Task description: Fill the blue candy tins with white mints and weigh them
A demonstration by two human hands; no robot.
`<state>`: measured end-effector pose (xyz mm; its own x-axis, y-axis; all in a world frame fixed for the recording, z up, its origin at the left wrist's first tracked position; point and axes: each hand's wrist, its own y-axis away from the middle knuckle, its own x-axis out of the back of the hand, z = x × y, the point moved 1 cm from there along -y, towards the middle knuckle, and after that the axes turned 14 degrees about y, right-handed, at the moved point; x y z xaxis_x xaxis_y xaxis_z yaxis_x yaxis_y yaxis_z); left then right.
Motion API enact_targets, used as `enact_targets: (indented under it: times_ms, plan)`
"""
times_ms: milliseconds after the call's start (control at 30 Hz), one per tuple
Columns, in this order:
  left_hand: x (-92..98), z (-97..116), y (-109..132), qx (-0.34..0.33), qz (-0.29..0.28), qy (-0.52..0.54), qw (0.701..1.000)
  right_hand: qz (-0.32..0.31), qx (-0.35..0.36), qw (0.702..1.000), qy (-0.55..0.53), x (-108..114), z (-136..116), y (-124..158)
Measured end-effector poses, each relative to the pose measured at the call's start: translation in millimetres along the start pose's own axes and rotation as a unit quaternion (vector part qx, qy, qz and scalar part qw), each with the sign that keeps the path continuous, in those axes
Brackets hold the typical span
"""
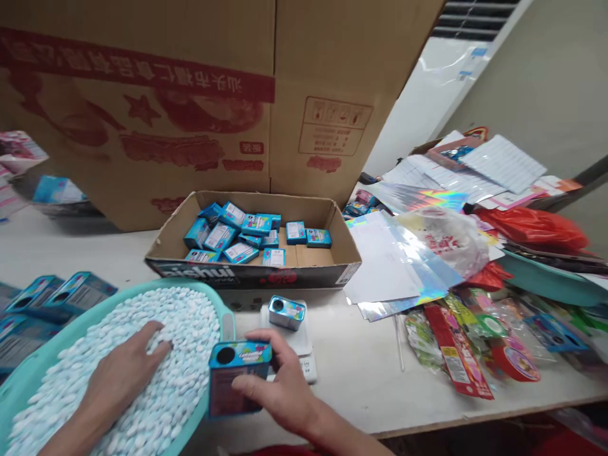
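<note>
My left hand [121, 373] rests in a heap of small white and pale blue candies [185, 323], which fills a teal plastic basin [223, 310]. Its thumb and forefinger are apart, and the other fingers are partly hidden. Between the thumb and fingers of my right hand [285, 386] is a small blue candy tin [240, 380] with a dark round hole in its top, held upright at the basin's right rim. Just behind it, another blue tin [286, 313] with a round hole stands on a small white scale [304, 342].
A low cardboard tray [304, 256] of blue tins stands behind the basin, before a large carton [213, 126]. More blue tins [80, 297] stand at left. To the right lie paper sheets [380, 266], candy packets [458, 354] and a red bag [536, 228].
</note>
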<state>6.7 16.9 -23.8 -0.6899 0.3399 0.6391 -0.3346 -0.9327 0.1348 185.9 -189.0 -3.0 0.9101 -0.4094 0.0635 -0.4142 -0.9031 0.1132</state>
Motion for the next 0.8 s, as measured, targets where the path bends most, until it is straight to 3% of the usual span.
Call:
enact_targets:
  times_ms: [100, 200, 300, 367, 467, 567, 667, 733, 800]
  plan:
    - [3.8, 2.2, 7.4, 0.021, 0.001, 0.001, 1.0, 0.056, 0.027, 0.997, 0.051, 21.1, -0.7, 11.2]
    - [7.0, 2.6, 13.4, 0.084, 0.048, 0.192, 0.977, 0.189, 0.042, 0.977, 0.096, 55.8, 7.0, 22.2]
    - [9.6, 5.5, 17.0, 0.153, 0.06, 0.436, 0.885, 0.301, 0.043, 0.946, 0.113, 89.4, 21.7, 31.3]
    - [11.3, 9.4, 18.4, 0.18, 0.044, 0.543, 0.819, 0.341, 0.039, 0.933, 0.107, 104.3, 31.0, 36.3]
    - [13.3, 16.2, 20.5, 0.211, 0.026, 0.624, 0.752, 0.366, 0.035, 0.925, 0.092, 112.9, 38.6, 40.7]
    - [15.5, 23.8, 22.4, 0.203, 0.021, 0.665, 0.718, 0.378, 0.046, 0.921, 0.086, 111.4, 38.4, 40.2]
    - [18.0, 29.3, 22.6, 0.174, 0.085, 0.683, 0.704, 0.376, 0.055, 0.921, 0.084, 108.1, 36.1, 36.4]
    - [17.5, 29.6, 21.7, 0.189, 0.13, 0.671, 0.705, 0.364, 0.054, 0.926, 0.086, 106.7, 36.1, 34.0]
    - [14.9, 27.4, 20.4, 0.219, 0.132, 0.666, 0.701, 0.349, 0.056, 0.931, 0.092, 105.2, 37.3, 32.4]
